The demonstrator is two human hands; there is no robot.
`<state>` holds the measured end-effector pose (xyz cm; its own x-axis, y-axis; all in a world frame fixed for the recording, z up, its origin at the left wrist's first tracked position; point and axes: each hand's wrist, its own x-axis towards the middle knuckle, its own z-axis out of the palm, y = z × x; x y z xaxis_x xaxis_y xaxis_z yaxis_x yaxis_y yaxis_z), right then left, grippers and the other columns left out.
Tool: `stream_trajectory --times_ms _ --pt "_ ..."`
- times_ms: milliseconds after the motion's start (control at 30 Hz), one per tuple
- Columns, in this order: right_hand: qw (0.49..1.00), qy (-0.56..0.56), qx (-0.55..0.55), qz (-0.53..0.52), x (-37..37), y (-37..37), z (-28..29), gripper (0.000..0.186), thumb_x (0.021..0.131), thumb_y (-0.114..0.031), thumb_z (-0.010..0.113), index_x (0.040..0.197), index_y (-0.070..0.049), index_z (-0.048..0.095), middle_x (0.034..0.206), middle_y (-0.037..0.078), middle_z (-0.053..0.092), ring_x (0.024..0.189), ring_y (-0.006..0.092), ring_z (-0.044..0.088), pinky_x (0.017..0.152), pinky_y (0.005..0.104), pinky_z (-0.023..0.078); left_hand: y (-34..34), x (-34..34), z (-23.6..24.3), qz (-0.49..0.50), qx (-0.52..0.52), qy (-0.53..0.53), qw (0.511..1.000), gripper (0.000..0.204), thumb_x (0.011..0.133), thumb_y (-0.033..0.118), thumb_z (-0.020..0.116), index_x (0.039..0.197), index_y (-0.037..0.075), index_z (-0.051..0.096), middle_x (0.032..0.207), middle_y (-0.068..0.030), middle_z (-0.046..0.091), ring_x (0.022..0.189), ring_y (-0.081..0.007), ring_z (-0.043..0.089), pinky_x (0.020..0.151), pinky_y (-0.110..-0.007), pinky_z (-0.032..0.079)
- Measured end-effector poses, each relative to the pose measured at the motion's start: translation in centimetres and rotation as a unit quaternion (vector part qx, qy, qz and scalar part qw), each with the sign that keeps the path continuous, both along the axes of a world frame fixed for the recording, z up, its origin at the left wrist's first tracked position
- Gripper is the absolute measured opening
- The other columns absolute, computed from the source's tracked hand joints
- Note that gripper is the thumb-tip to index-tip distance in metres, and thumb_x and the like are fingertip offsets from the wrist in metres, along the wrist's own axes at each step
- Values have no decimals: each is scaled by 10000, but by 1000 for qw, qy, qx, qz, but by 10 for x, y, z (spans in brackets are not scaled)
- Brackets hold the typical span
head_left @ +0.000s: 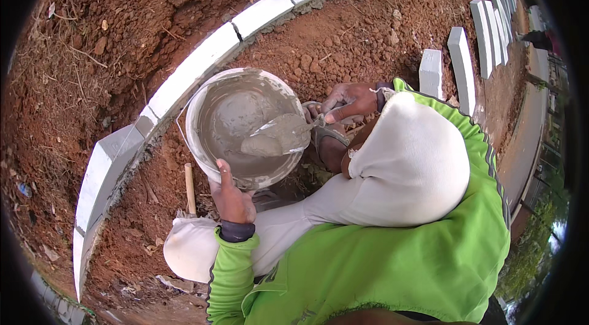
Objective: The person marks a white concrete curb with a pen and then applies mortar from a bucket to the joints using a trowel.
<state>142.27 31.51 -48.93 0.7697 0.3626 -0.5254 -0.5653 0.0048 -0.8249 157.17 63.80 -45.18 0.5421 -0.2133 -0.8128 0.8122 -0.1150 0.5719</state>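
A white bucket (pixel 196 98) of wet grey mortar (pixel 233 110) stands in front of me. My left hand (pixel 233 199) grips its near rim, thumb upward on the side. My right hand (pixel 350 104) is closed on the handle of a trowel (pixel 289 135), whose blade reaches over the right part of the bucket and carries a lump of mortar. My sandalled foot (pixel 331 147) rests below the right hand. A wooden tool handle (pixel 189 181) sticks up left of the bucket, its head hidden.
A curved row of white kerb blocks (pixel 264 15) runs along a red soil bank (pixel 104 30) beyond the bucket. More loose kerb blocks (pixel 460 67) stand in a line at the right on the soil, beside a paved road (pixel 521 129).
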Motion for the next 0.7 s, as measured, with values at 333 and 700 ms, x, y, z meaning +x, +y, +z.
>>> stream_trajectory --times_ms 333,700 --pt "867 67 -218 -444 -93 -116 -49 464 982 -500 573 895 -54 665 644 40 558 489 155 524 461 316 420 35 3 -43 16 116 12 993 495 927 315 672 1348 89 542 1306 -78 588 1149 -270 579 911 -522 487" --pt "607 106 -648 -447 -25 -272 -113 348 931 -333 546 1134 -84 681 1017 232 705 944 432 666 850 508 532 22 25 -37 23 120 -51 991 449 939 272 649 1259 -39 601 1210 -119 628 1027 -253 630 888 -432 525"
